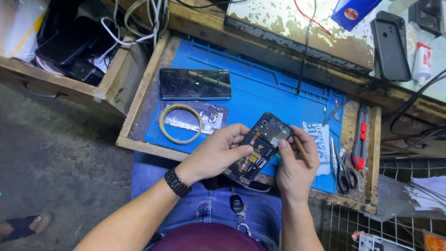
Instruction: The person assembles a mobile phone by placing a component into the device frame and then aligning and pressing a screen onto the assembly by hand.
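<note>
Over the blue mat [260, 93], opened phone [260, 148] between left hand [214, 153] and right hand [292, 169], both gripping it, long axis slanting up-right.

Lying around are three phones: an opened one [259, 148], a glass-fronted one [195, 84], a black one [389, 45]; one scissors [343, 169]; one utility knife [359, 138].

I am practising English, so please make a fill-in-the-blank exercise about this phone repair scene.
1. The left hand holds an opened black phone with its ___ cover removed.
2. The right hand grips a thin ___ stick.
3. A beige tape ring lies on the ___ rubber mat.

Missing words: back; wooden; blue
</note>
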